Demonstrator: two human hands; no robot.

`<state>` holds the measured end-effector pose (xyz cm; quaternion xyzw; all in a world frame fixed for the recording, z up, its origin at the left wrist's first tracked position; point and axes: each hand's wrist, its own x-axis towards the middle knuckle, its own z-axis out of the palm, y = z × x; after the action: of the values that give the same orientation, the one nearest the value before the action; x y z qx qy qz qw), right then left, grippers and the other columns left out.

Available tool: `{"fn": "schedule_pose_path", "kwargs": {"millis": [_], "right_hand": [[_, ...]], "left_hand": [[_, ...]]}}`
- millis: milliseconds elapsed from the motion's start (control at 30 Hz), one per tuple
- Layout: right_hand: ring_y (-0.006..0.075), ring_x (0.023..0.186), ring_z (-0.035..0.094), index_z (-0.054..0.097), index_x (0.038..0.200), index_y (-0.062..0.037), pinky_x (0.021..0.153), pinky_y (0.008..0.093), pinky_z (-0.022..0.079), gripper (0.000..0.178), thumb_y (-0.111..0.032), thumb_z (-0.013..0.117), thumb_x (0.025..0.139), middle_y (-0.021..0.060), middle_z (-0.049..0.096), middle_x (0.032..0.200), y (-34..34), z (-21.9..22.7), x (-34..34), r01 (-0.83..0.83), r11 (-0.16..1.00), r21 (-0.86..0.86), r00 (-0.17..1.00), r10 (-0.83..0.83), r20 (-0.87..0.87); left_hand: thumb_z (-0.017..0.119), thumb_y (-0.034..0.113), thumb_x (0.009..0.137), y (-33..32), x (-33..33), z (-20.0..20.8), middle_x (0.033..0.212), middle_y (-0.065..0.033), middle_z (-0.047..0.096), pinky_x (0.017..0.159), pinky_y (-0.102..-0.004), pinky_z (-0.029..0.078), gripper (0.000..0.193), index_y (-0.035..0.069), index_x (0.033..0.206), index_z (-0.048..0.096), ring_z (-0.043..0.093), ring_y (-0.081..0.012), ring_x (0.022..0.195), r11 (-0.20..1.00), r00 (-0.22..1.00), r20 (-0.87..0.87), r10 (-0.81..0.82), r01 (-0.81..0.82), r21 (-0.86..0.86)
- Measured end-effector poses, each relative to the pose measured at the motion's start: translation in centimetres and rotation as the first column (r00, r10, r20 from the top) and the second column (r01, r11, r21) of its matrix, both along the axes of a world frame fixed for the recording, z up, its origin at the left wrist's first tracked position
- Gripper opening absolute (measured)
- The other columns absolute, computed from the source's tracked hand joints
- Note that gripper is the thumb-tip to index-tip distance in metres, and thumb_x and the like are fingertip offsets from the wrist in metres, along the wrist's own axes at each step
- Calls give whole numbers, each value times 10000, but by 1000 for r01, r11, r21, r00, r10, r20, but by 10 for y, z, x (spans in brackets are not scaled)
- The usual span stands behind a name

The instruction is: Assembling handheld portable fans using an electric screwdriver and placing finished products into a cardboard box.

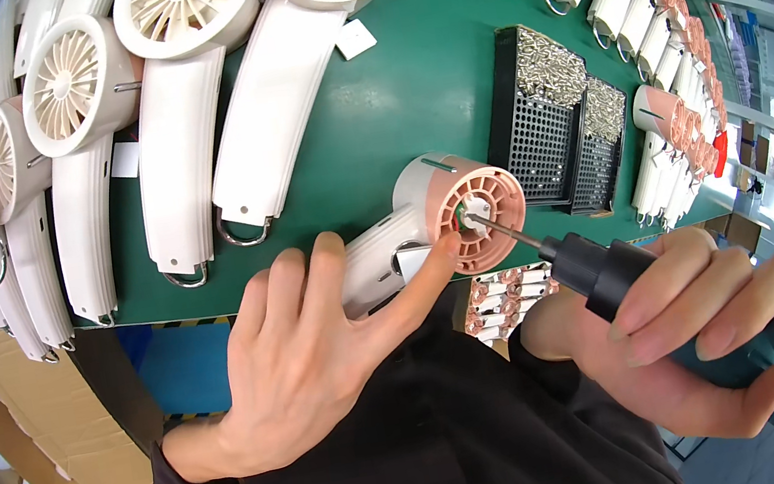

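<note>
A white and pink handheld fan (372,263) lies near the table's front edge, its round pink head (497,189) to the right with the slotted side facing me. My left hand (300,362) steadies it, the handle between thumb and fingers and the thumb tip against the head's rim. In my right hand (690,336) is a dark green and black electric screwdriver (604,270), gripped round its body. Its thin metal bit reaches the white hub at the middle of the fan head. Whether a screw sits under the tip is too small to tell.
Several white fans (270,108) lie along the left of the green table (358,120). Black perforated trays (543,141) with many small screws stand right of centre. More white and pink fans (659,108) line the right side. A cardboard box (60,415) stands below left.
</note>
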<state>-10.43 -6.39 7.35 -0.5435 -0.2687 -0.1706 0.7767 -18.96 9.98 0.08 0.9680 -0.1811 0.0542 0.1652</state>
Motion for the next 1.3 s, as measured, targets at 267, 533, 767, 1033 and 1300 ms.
{"fn": "schedule_pose_path", "kwargs": {"millis": [267, 533, 767, 1033, 1300], "right_hand": [[126, 385, 391, 445, 1008, -17, 353, 274, 332, 309, -299, 520, 908, 49, 444, 709, -2, -1, -1, 87, 996, -14, 996, -86, 36], [126, 390, 397, 488, 1013, -14, 361, 276, 323, 303, -293, 524, 901, 52, 459, 700, -25, 3, -5, 183, 973, -142, 983, -185, 2], [149, 378, 407, 507, 1042, -19, 343, 291, 324, 324, -318, 475, 922, 83, 459, 708, -17, -3, -3, 206, 964, -167, 978, -205, 22], [167, 363, 403, 493, 1110, -40, 333, 308, 340, 341, -327, 443, 933, 93, 456, 703, -7, -5, -3, 139, 951, -278, 989, -122, 77], [198, 380, 457, 482, 1136, -69, 335, 322, 407, 323, -309, 374, 948, 111, 482, 700, -7, -18, 1, 100, 931, -351, 995, -101, 14]], "left_hand": [[599, 100, 673, 1, 0, -2, 912, -106, 538, 587, -263, 369, 718, 371, 1333, 519, 452, -191, 660, 1000, 1000, 14, -4, 4, -11], [623, 63, 643, 1, 0, 10, 983, -93, 505, 658, -298, 432, 718, 379, 1287, 576, 498, -223, 781, 1000, 991, -136, 10, -13, -25], [629, 87, 642, -1, 1, 9, 990, -97, 508, 659, -298, 433, 685, 367, 1267, 598, 504, -226, 785, 999, 992, -124, 10, -14, -33], [628, 90, 646, 1, 1, 10, 983, -99, 511, 654, -292, 430, 675, 360, 1264, 602, 504, -222, 777, 999, 991, -136, 9, -16, -49], [579, 131, 700, 4, 1, -1, 902, -101, 526, 597, -257, 375, 654, 343, 1318, 541, 449, -190, 665, 999, 1000, -14, -20, 20, -36]]}}
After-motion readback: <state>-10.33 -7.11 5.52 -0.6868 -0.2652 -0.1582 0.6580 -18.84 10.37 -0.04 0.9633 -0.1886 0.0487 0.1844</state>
